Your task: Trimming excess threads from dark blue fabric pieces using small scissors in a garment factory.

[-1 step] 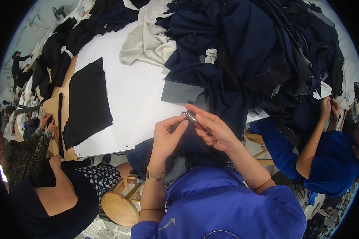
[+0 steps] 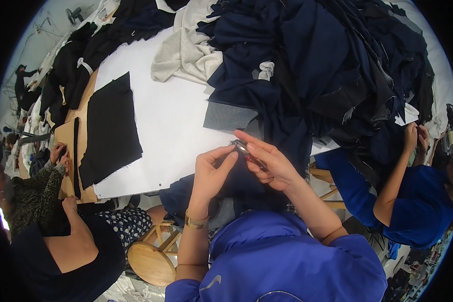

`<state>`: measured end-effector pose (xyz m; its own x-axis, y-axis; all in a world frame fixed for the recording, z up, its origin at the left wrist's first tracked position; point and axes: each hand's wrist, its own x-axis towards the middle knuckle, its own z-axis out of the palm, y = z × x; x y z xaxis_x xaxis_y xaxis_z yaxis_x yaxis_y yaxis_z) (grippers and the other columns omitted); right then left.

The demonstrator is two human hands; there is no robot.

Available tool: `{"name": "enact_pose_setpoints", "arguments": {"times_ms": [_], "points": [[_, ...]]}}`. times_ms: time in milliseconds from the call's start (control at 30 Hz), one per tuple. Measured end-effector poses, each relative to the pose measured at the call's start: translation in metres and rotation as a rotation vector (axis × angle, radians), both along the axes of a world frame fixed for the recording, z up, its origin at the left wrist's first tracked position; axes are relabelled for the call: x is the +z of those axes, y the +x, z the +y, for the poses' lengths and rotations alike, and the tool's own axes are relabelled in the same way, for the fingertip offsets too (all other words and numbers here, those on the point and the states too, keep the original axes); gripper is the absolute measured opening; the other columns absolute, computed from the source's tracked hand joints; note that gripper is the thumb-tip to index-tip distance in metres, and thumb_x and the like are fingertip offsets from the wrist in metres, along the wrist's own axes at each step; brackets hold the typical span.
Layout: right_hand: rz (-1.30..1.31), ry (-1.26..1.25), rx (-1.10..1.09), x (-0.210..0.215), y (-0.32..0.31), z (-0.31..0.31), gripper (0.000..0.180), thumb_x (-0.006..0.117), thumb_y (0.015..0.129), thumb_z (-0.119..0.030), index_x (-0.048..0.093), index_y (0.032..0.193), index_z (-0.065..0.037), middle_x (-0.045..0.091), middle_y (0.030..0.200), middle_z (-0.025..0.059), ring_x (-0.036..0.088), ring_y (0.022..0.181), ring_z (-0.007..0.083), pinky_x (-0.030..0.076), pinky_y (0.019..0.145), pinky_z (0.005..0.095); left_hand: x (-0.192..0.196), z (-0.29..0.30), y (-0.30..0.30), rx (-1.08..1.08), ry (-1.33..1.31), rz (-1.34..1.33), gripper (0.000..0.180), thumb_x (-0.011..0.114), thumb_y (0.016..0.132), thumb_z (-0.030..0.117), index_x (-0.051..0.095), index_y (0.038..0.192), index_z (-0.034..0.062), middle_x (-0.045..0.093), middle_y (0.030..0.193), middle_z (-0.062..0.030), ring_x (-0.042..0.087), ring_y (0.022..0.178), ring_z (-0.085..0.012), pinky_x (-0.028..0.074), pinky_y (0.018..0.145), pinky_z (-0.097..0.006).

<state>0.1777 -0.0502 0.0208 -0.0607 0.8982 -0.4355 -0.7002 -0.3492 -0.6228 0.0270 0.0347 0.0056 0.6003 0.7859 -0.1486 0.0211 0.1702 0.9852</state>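
My right hand (image 2: 269, 163) is closed around a small pair of thread snips (image 2: 253, 156) with shiny metal blades and a red handle, its forefinger stretched out above them. Their tip meets a little tuft of dark threads (image 2: 231, 143) at the fingertips of my left hand (image 2: 211, 168), where thumb and forefinger pinch together. Navy cloth (image 2: 178, 194) hangs over the table edge and lies below my hands. Just beyond my fingers, a grey cloth piece (image 2: 229, 116) rests on the white tabletop (image 2: 156, 136).
A large heap of navy fabric (image 2: 307, 45) covers the far right. Pale grey cloth (image 2: 189, 58) and a flat black piece (image 2: 113, 133) lie leftward. Co-workers sit on both sides, one in a blue top (image 2: 418, 201) at right. A wooden stool (image 2: 151, 264) stands lower left.
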Motion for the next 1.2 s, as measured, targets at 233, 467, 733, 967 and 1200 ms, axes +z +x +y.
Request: {"name": "enact_pose_setpoints", "arguments": {"times_ms": [233, 467, 733, 967, 1200], "points": [[-0.080, 0.034, -0.098, -0.001, -0.002, 0.002, 0.040, 0.045, 0.096, -0.022, 0.041, 0.137, -0.020, 0.044, 0.059, -0.0040, 0.024, 0.039, 0.0000, 0.016, 0.035, 0.0157, -0.005, 0.003, -0.002, -0.034, -0.030, 0.034, 0.023, 0.063, 0.083, 0.008, 0.065, 0.101, -0.0063, 0.067, 0.093, -0.0093, 0.060, 0.084, -0.0108, 0.046, 0.077, -0.023], [-0.042, 0.080, -0.066, -0.002, 0.005, -0.001, 0.041, 0.045, 0.097, -0.021, 0.040, 0.137, -0.019, 0.045, 0.060, -0.0026, 0.024, 0.038, 0.0004, 0.017, 0.034, 0.0155, -0.010, 0.006, -0.003, 0.016, -0.217, -0.106, 0.021, 0.063, 0.084, 0.006, 0.064, 0.100, -0.0071, 0.067, 0.092, -0.0105, 0.060, 0.081, -0.0104, 0.048, 0.074, -0.022], [-0.086, 0.005, 0.021, -0.005, 0.001, -0.002, 0.041, 0.046, 0.096, -0.022, 0.040, 0.137, -0.020, 0.046, 0.061, -0.0022, 0.024, 0.039, -0.0005, 0.017, 0.035, 0.0144, -0.006, 0.009, -0.005, -0.016, -0.413, -0.237, 0.020, 0.060, 0.085, 0.003, 0.063, 0.101, -0.0075, 0.066, 0.093, -0.0117, 0.062, 0.080, -0.0121, 0.049, 0.071, -0.022], [-0.086, -0.008, 0.044, -0.007, 0.000, -0.001, 0.041, 0.047, 0.096, -0.022, 0.042, 0.136, -0.020, 0.047, 0.061, -0.0021, 0.025, 0.039, -0.0007, 0.018, 0.035, 0.0143, -0.010, 0.010, -0.005, -0.006, -0.402, -0.242, 0.018, 0.061, 0.084, 0.003, 0.065, 0.100, -0.0042, 0.067, 0.090, -0.0106, 0.063, 0.076, -0.0115, 0.051, 0.070, -0.022], [-0.064, -0.025, 0.022, -0.007, -0.002, 0.001, 0.041, 0.047, 0.096, -0.022, 0.042, 0.136, -0.020, 0.047, 0.062, -0.0013, 0.025, 0.040, -0.0007, 0.017, 0.035, 0.0142, -0.010, 0.010, -0.005, -0.043, -0.418, -0.246, 0.020, 0.059, 0.085, 0.003, 0.063, 0.102, -0.0074, 0.066, 0.093, -0.0108, 0.062, 0.080, -0.0114, 0.048, 0.073, -0.022]]}}
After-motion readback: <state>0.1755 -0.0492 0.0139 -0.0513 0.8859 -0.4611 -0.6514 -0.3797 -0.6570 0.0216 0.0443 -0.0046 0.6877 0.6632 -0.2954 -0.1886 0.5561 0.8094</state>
